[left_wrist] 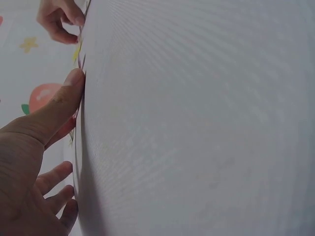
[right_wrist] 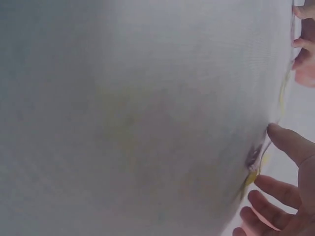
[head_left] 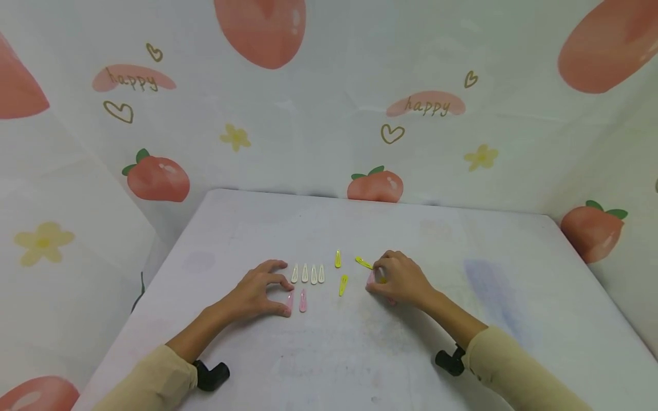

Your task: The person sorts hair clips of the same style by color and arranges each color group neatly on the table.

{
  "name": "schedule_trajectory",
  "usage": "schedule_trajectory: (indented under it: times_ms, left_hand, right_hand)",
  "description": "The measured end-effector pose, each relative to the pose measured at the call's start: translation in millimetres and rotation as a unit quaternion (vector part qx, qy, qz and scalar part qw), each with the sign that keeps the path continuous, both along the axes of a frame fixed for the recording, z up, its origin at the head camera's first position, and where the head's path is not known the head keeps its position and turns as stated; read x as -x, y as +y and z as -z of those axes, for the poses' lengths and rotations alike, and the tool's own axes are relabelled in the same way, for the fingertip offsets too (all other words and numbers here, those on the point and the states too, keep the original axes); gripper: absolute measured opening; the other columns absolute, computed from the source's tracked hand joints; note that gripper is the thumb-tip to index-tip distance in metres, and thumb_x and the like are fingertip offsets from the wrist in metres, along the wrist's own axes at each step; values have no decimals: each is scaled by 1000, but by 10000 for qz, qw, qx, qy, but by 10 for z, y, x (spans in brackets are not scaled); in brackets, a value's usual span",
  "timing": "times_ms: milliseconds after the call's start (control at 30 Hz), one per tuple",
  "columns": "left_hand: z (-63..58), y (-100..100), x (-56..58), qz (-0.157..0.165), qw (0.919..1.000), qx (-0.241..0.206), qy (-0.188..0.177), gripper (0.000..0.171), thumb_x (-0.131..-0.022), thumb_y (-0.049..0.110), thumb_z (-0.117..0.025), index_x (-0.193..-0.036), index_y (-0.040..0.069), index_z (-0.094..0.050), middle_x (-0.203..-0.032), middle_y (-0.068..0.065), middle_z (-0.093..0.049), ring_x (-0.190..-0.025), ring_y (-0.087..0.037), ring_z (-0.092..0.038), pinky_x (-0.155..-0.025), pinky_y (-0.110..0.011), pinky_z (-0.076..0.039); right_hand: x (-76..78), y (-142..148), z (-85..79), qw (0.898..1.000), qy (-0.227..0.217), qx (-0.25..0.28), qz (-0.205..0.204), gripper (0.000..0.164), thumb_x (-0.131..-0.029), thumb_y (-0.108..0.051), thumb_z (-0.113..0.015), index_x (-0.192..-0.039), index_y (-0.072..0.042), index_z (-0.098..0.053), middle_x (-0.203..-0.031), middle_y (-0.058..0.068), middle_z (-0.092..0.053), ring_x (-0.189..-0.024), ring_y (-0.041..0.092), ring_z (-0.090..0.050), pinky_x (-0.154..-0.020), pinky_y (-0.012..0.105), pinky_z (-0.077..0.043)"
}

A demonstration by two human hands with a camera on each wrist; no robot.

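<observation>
My left hand (head_left: 259, 291) pinches a pink hair clip (head_left: 290, 301) end to end, thumb at the near end and index finger at the far end. Just right of it lies a second pink hair clip (head_left: 303, 300). Several white hair clips (head_left: 313, 274) stand in a row beyond them. My right hand (head_left: 406, 279) holds another pink hair clip (head_left: 370, 278) between thumb and index finger. Partly covered by that hand are a yellow hair clip (head_left: 382, 280) and a further pink clip (head_left: 393, 302). The left wrist view shows the left thumb (left_wrist: 59, 103) low at the tabletop.
Two yellow hair clips (head_left: 337, 259) lie between the hands, one nearer me. A third yellow clip (head_left: 364, 262) lies slanted by the right fingertips. Everything rests on a white-covered table (head_left: 329, 354), with a fruit-printed cloth (head_left: 319, 114) hanging behind it.
</observation>
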State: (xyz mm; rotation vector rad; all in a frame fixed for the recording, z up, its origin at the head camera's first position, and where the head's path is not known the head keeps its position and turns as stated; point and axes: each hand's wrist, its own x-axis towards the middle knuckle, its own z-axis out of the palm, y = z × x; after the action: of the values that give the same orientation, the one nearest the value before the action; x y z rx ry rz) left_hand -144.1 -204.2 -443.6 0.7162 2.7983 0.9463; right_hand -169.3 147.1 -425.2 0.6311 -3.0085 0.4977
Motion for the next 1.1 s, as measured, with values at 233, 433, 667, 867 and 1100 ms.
schedule_trajectory:
  times_ms: [233, 433, 667, 867, 1100]
  left_hand:
    - [-6, -7, 4, -17, 10000, 4, -39, 45, -64, 46, -91, -100, 23, -77, -143, -11, -50, -136, -37, -40, -106, -61, -33]
    - [-12, -15, 12, -24, 10000, 38, -44, 46, -64, 46, -91, -101, 22, -77, -143, -11, -51, -136, -37, -40, -106, -62, -33]
    - [-9, -9, 29, 54, 10000, 54, 16, 46, -65, 47, -90, -101, 23, -77, -143, -11, -51, -136, -37, -41, -106, -61, -33]
    - [-6, -5, 23, 92, 10000, 27, 2, 45, -65, 47, -90, -100, 23, -77, -143, -11, -51, -136, -37, -41, -106, -62, -33]
    - [-6, -11, 18, 105, 9999, 0, 37, 45, -65, 47, -90, -100, 22, -77, -143, -11, -51, -136, -37, -41, -105, -62, -33]
  right_hand:
    - [-49, -96, -118, 9997, 55, 207, -134, 45, -71, -41, -89, -102, -11, -76, -108, 3, -66, -106, 24, -58, -88, 45, -50]
    - [-98, -375, -117, 9955, -4, 466, -822, 40, -72, -38, -88, -100, -13, -75, -104, 2, -65, -103, 21, -56, -88, 41, -50]
    - [-150, -778, -104, 9902, -213, 284, -1353, 44, -74, -43, -86, -106, -14, -76, -84, -3, -54, -82, 13, -47, -70, 27, -42]
    - [-200, -961, -52, 9879, -580, 70, -1435, 49, -76, -46, -84, -114, -15, -75, -93, -3, -59, -86, 13, -50, -75, 26, -46]
    - [-225, -987, -39, 9872, -645, 98, -1453, 48, -77, -46, -85, -114, -16, -75, -93, -4, -60, -84, 11, -50, -74, 25, -45]
